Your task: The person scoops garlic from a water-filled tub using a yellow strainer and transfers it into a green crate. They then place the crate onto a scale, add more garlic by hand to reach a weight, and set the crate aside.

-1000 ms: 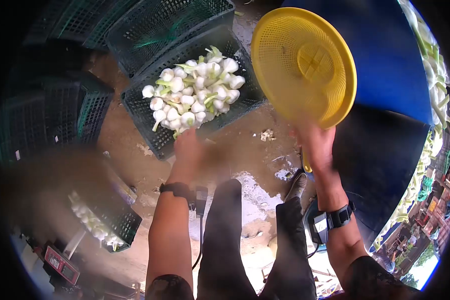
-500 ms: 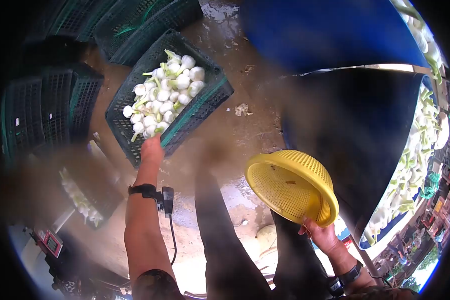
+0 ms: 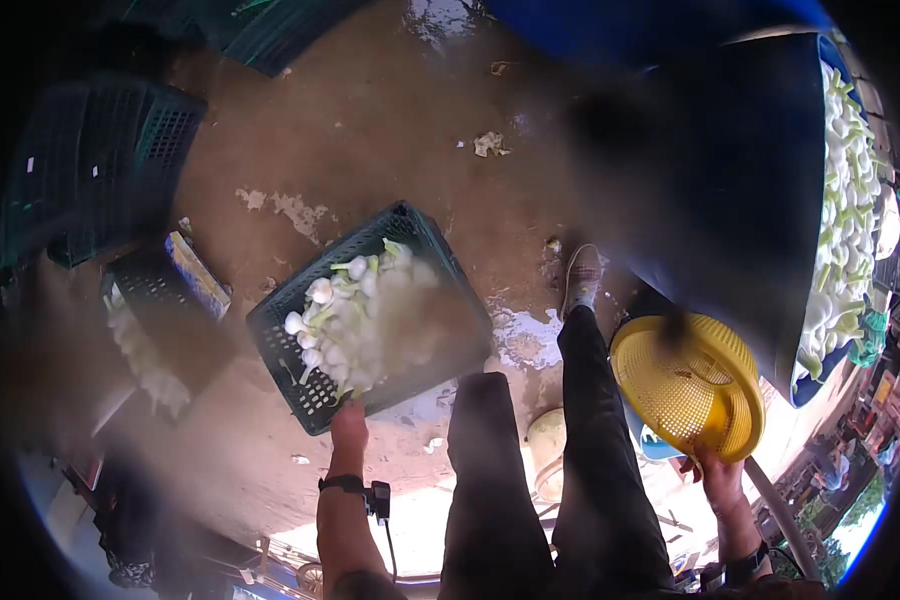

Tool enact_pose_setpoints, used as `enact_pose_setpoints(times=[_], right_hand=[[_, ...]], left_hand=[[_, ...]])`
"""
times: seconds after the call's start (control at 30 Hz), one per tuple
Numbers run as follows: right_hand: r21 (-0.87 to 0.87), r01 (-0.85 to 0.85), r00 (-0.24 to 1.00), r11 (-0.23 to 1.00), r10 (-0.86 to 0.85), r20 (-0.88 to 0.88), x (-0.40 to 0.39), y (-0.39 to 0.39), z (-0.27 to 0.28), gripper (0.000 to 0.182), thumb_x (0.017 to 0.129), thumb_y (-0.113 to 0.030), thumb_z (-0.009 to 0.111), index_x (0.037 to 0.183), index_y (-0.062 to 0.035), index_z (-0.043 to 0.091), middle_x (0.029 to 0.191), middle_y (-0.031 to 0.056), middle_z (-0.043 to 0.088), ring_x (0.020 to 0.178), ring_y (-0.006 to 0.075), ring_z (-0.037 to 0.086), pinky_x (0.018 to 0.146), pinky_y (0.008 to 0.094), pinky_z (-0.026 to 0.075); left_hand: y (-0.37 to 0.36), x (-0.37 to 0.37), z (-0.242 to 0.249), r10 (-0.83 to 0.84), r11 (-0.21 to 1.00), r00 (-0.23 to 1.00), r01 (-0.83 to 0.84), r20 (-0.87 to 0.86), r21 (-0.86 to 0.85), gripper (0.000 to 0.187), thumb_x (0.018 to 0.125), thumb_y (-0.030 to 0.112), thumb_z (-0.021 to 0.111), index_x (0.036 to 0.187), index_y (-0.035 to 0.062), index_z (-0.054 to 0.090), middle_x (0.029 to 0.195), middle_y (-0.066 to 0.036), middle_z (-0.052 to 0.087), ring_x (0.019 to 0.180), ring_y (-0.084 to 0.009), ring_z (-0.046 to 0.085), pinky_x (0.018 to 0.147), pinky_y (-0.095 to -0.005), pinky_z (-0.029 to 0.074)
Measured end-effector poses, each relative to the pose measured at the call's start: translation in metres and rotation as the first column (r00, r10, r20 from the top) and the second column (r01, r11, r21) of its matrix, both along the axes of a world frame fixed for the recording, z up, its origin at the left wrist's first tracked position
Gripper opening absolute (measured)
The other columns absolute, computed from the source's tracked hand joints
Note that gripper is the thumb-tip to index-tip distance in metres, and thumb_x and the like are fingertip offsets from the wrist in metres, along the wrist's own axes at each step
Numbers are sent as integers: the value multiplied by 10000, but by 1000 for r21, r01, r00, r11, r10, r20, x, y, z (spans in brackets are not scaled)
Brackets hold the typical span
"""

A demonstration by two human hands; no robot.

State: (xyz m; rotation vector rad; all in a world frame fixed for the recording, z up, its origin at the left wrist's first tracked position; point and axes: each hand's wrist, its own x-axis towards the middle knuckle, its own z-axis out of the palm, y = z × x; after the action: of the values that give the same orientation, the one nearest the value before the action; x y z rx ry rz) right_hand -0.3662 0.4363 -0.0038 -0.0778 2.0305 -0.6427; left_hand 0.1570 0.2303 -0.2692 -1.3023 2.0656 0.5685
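My left hand [image 3: 349,428] grips the near rim of a dark green plastic crate [image 3: 310,412], its fingers partly hidden at the edge. Inside the crate lies a heap of white garlic-like bulbs [image 3: 345,325] with short pale green stems. A blurred patch covers part of that heap. My right hand [image 3: 716,478] is closed on the rim of a yellow plastic colander [image 3: 685,385]. The colander is tilted, its hollow side facing me, and I see no bulbs in it.
At right stands a large blue drum [image 3: 750,210] with many bulbs [image 3: 840,230] at its opening. Stacked crates [image 3: 100,170] stand at left, near another crate [image 3: 160,285] holding bulbs. The brown floor [image 3: 370,130] has wet patches. My shoe [image 3: 582,275] is beside the drum.
The crate has come nearer to my legs, away from the other crates at the back, with my left hand on it. The colander has shifted right and lower in view with my right hand.
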Motion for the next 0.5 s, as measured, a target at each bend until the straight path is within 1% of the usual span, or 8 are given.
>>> enact_pose_setpoints(times=[0.07, 0.27, 0.33, 0.37, 0.4, 0.43, 0.47, 0.5], right_hand=[[40, 111, 991, 993, -108, -79, 25, 7, 13, 182, 865, -103, 556, 994, 14, 500, 709, 73, 577, 514, 134, 582, 400, 220, 421], [138, 190, 975, 972, -170, -145, 62, 74, 37, 164, 843, -114, 562, 926, 25, 542, 711, 90, 590, 508, 146, 600, 391, 216, 422], [174, 265, 957, 948, -237, -165, 59, 105, 33, 169, 843, -82, 549, 947, 52, 533, 700, 104, 599, 492, 157, 604, 365, 221, 420], [143, 340, 928, 929, -307, -212, 58, 116, 33, 172, 845, -64, 553, 952, 67, 525, 676, 110, 598, 488, 165, 605, 355, 230, 420], [172, 429, 893, 887, -388, -230, 54, 126, 33, 178, 844, -61, 565, 953, 72, 522, 650, 117, 594, 478, 175, 602, 347, 238, 422], [105, 521, 835, 847, -480, -270, 51, 135, 32, 164, 846, -60, 568, 931, 71, 518, 621, 121, 586, 455, 185, 592, 337, 245, 416], [81, 601, 769, 795, -547, -332, 49, 140, 32, 165, 850, -76, 558, 921, 63, 505, 626, 133, 583, 447, 188, 586, 326, 251, 407], [109, 643, 739, 758, -576, -349, 44, 153, 35, 191, 849, -110, 550, 927, 53, 489, 629, 141, 580, 454, 189, 587, 323, 265, 405]], left_hand=[[21, 37, 0, -26, 1000, 1000, 26, 17, 9, 226, 688, -29, 589, 878, 74, 521, 853, -136, 570, 784, -333, 616, 668, -435, 507], [19, 88, 3, -136, 989, 984, 128, 115, 76, 271, 709, -3, 615, 945, 83, 514, 896, -136, 564, 826, -323, 613, 699, -410, 519], [14, 100, 1, -152, 988, 986, 150, -68, -33, 166, 743, -11, 560, 886, 73, 552, 836, -126, 576, 791, -333, 612, 673, -412, 517], [14, 98, 5, -163, 986, 985, 160, -58, -56, 138, 737, 18, 568, 851, 94, 548, 795, -90, 583, 765, -303, 610, 656, -409, 506], [9, 104, 8, -149, 988, 985, 151, -81, 25, 205, 795, 24, 501, 965, 76, 603, 905, -149, 630, 821, -338, 622, 672, -431, 509], [7, 118, 11, -173, 983, 985, 172, 19, 59, 185, 822, 58, 480, 953, 63, 610, 912, -166, 639, 834, -348, 623, 695, -443, 504], [-5, 114, 33, -83, 990, 981, 61, 177, 128, 182, 842, 84, 457, 924, 45, 615, 878, -180, 638, 845, -353, 620, 718, -438, 498], [-16, 144, 44, -73, 988, 996, 64, 60, 143, 142, 835, 74, 497, 906, 36, 613, 851, -185, 633, 807, -327, 629, 709, -401, 496]])
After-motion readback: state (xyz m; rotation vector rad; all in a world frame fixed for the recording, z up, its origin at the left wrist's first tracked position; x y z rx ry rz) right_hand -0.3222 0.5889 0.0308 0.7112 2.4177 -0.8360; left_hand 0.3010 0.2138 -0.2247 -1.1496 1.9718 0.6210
